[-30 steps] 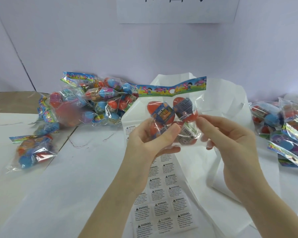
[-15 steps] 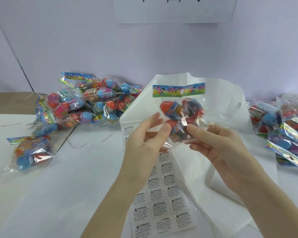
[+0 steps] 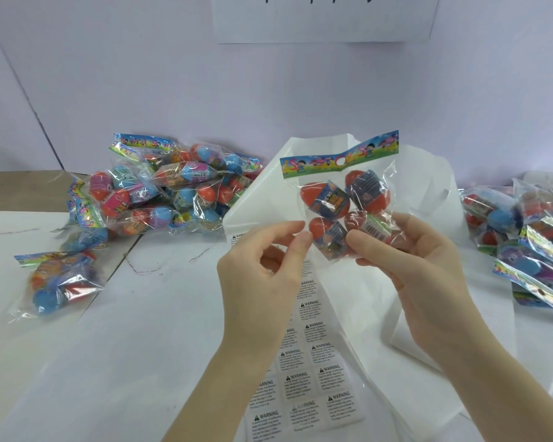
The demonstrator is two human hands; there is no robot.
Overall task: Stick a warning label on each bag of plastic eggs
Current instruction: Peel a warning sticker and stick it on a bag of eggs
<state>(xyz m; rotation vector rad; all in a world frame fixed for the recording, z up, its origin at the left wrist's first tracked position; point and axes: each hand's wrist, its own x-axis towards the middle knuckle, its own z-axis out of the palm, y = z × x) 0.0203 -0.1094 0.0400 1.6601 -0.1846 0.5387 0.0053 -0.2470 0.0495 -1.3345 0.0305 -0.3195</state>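
Note:
I hold a clear bag of plastic eggs (image 3: 344, 205) upright over the middle of the table. It has a colourful header strip on top, and the red and blue eggs inside are wrapped in printed bands. My right hand (image 3: 409, 250) grips its lower right side from behind. My left hand (image 3: 262, 260) is at the bag's lower left edge, thumb and forefinger pinched together on the plastic. A sheet of warning labels (image 3: 313, 387) lies flat below my hands, partly hidden by my left forearm. I see no label on the bag's facing side.
A heap of egg bags (image 3: 173, 193) sits at the back left, with a single bag (image 3: 61, 282) nearer the left edge. More egg bags (image 3: 530, 237) are piled at the right. White paper sheets (image 3: 428, 193) cover the table under my hands.
The bag turned from edge-on to facing me, and its header strip spread out flat. My left hand let go of the bag's front, opened briefly, and now pinches its lower left edge.

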